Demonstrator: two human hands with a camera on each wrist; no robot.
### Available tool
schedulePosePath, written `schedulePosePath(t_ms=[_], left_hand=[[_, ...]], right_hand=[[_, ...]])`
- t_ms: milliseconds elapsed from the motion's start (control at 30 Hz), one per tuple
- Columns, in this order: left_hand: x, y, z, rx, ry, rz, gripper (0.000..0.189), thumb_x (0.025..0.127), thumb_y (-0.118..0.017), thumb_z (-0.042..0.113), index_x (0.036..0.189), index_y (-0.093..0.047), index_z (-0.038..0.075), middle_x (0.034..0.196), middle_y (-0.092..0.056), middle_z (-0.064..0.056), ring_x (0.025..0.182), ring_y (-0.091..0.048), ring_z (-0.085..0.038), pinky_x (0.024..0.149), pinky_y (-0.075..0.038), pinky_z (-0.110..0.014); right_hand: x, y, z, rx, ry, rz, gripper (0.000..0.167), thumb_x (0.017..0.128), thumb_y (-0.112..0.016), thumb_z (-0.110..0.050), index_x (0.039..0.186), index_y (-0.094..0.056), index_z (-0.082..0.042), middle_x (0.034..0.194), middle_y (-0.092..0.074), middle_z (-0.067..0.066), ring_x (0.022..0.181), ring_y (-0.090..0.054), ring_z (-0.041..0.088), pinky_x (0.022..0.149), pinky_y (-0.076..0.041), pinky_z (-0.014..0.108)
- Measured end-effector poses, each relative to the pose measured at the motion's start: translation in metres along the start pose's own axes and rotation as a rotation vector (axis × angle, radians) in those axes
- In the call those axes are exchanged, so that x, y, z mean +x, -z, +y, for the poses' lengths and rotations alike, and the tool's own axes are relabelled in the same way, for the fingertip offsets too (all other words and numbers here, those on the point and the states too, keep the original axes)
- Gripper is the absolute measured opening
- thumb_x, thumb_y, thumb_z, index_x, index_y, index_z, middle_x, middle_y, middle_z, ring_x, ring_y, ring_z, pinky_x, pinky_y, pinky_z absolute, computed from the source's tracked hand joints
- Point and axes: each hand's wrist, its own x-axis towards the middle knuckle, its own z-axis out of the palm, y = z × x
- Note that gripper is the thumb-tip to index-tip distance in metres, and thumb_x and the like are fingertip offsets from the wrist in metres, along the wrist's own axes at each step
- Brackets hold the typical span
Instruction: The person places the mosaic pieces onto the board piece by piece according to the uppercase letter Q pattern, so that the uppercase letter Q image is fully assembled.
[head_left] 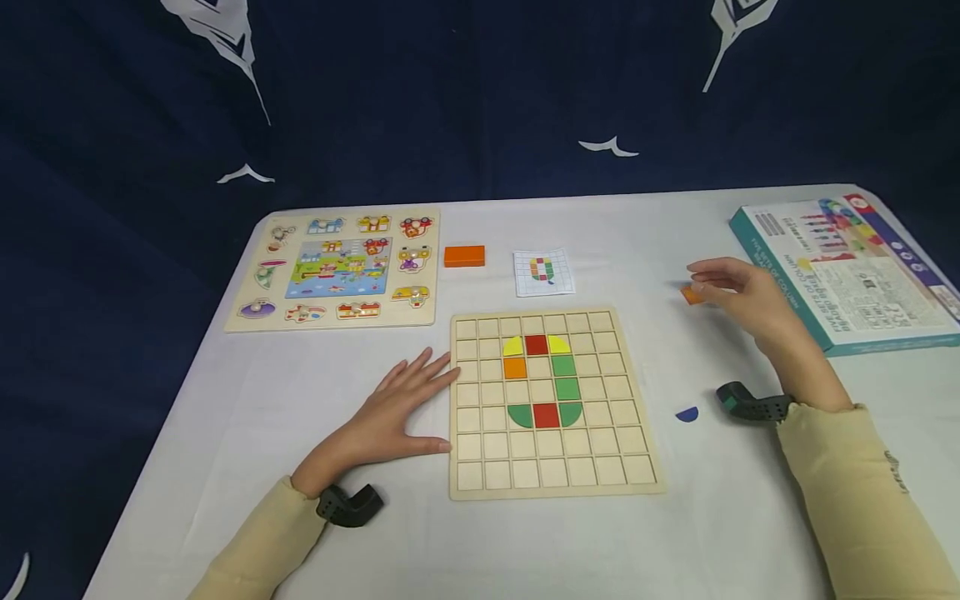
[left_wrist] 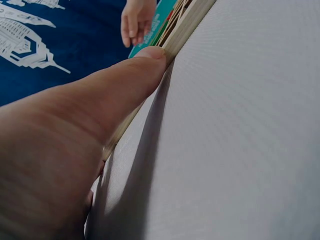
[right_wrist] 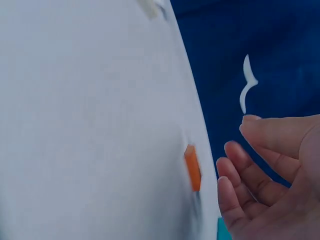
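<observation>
My left hand (head_left: 401, 408) is spread flat at the left edge of a square wooden grid board (head_left: 480, 492), its fingertips and thumb against the edge. In the left wrist view the thumb (left_wrist: 125, 75) lies straight along the board's side. On the grid, yellow, red, orange and green pieces make a ring, one green piece (head_left: 566, 389) among them. My right hand (head_left: 742, 296) hovers with bent, parted fingers by a small orange block (head_left: 692, 295). In the right wrist view this block (right_wrist: 192, 168) lies on the table, apart from the fingers.
A blue half-round piece (head_left: 687, 414) lies right of the board. Behind the board are a pattern card (head_left: 543, 287) and a larger orange block (head_left: 465, 256). A wooden picture puzzle (head_left: 330, 320) occupies the back left, and a teal game box (head_left: 862, 275) the right.
</observation>
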Motion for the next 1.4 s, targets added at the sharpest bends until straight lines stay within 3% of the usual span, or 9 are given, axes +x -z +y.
schedulePosePath(t_ms=[167, 367, 600, 933, 1233, 1400], left_hand=[[0.000, 0.000, 0.001, 0.000, -0.001, -0.004, 0.091, 0.073, -0.078, 0.043, 0.146, -0.034, 0.014, 0.153, -0.019, -0.003, 0.140, -0.003, -0.021, 0.109, -0.002, -0.046], [0.001, 0.001, 0.003, -0.002, -0.002, -0.005, 0.090, 0.073, -0.078, 0.043, 0.146, -0.034, 0.013, 0.153, -0.019, -0.003, 0.140, -0.003, -0.022, 0.109, -0.002, -0.046], [0.001, 0.002, 0.004, -0.003, -0.002, -0.004, 0.091, 0.073, -0.078, 0.042, 0.146, -0.034, 0.013, 0.153, -0.020, -0.004, 0.140, -0.003, -0.022, 0.109, -0.002, -0.046], [0.001, 0.003, 0.003, 0.001, 0.002, -0.003, 0.091, 0.073, -0.078, 0.042, 0.146, -0.034, 0.013, 0.153, -0.019, -0.004, 0.140, -0.003, -0.023, 0.109, -0.002, -0.046], [0.001, 0.002, 0.002, -0.001, 0.001, 0.000, 0.090, 0.073, -0.078, 0.042, 0.146, -0.034, 0.012, 0.153, -0.020, -0.005, 0.140, -0.004, -0.023, 0.109, -0.002, -0.046], [0.001, 0.001, 0.002, 0.001, 0.006, -0.006, 0.089, 0.073, -0.078, 0.042, 0.146, -0.034, 0.012, 0.153, -0.020, -0.005, 0.140, -0.004, -0.023, 0.110, -0.002, -0.045]], right_hand=[[-0.001, 0.001, 0.002, -0.077, -0.054, -0.040, 0.036, 0.093, -0.057, -0.012, 0.126, -0.052, 0.002, 0.123, -0.051, 0.019, 0.103, -0.046, 0.021, 0.071, -0.038, 0.019], [-0.002, 0.000, -0.001, -0.099, -0.090, -0.090, 0.039, 0.090, -0.057, -0.006, 0.128, -0.049, 0.002, 0.124, -0.047, 0.022, 0.109, -0.042, 0.030, 0.080, -0.036, 0.031], [-0.002, -0.001, 0.000, -0.125, -0.060, -0.118, 0.042, 0.088, -0.063, -0.006, 0.128, -0.050, 0.002, 0.119, -0.048, 0.022, 0.104, -0.043, 0.032, 0.080, -0.036, 0.038], [-0.002, -0.004, 0.000, -0.184, 0.056, -0.125, 0.037, 0.083, -0.066, 0.002, 0.118, -0.057, 0.003, 0.110, -0.054, 0.021, 0.095, -0.047, 0.029, 0.072, -0.037, 0.023], [0.000, -0.009, -0.006, -0.263, 0.108, -0.094, 0.030, 0.083, -0.065, 0.001, 0.111, -0.060, 0.007, 0.101, -0.059, 0.024, 0.090, -0.053, 0.033, 0.074, -0.041, 0.035], [-0.001, -0.011, -0.007, -0.254, 0.104, -0.100, 0.029, 0.084, -0.065, -0.001, 0.112, -0.060, 0.007, 0.102, -0.060, 0.024, 0.090, -0.054, 0.033, 0.072, -0.041, 0.032]])
